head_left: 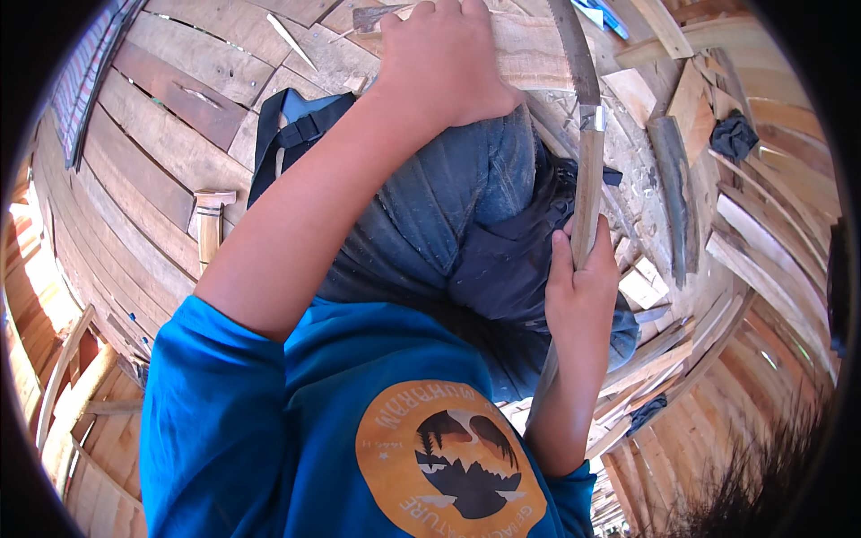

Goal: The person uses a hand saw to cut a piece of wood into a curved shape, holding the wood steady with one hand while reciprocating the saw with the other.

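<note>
In my right hand (581,278) is a handsaw, its long pale wooden handle (587,179) wrapped by my fingers. A metal collar joins the handle to the toothed blade (574,49), which runs up past the top edge of the view. The blade lies across or just beside the right part of a light wooden board (531,56); I cannot tell whether it is cutting into it. My left hand (441,58) presses down on that board left of the blade, fingers bent over its far side. My legs (404,211) in dark trousers are folded just below the board.
A wooden-handled tool (210,229), perhaps a hammer, lies on the plank floor (134,179) at left. Wood offcuts (642,282), a dark slat (673,188) and a black cloth (734,136) lie at right. A striped cloth (85,85) is at far left.
</note>
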Demonstrator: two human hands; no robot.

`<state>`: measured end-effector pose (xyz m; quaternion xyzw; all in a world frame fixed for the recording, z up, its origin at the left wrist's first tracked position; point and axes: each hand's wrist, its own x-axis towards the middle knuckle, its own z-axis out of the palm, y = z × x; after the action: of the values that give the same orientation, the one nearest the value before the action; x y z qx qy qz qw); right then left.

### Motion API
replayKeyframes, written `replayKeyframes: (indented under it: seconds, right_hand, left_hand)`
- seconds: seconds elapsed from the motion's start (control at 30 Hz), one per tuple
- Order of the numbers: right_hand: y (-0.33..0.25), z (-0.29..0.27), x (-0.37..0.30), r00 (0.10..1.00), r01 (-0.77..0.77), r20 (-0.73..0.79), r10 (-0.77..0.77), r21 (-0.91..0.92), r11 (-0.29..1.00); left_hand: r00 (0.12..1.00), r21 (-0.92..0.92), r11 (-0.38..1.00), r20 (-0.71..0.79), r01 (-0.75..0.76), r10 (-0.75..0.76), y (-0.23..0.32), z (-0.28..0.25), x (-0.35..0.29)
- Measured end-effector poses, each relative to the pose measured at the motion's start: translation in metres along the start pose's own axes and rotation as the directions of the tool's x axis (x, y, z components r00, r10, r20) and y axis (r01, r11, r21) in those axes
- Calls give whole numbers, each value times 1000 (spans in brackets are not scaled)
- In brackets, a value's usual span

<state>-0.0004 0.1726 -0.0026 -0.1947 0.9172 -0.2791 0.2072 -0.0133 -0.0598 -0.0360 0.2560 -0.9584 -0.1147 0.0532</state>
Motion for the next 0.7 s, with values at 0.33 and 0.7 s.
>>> replayKeyframes:
  seconds: [0.33,0.7]
  right_hand:
    - [20,-13,-40,996,-78,34,77,40,996]
    - [24,-6,-45,995,-85,54,80,84,993]
  left_hand:
    - [999,38,998,19,-42,41,7,-9,-6]
    - [996,50,996,66,-68,65,1,-5,4]
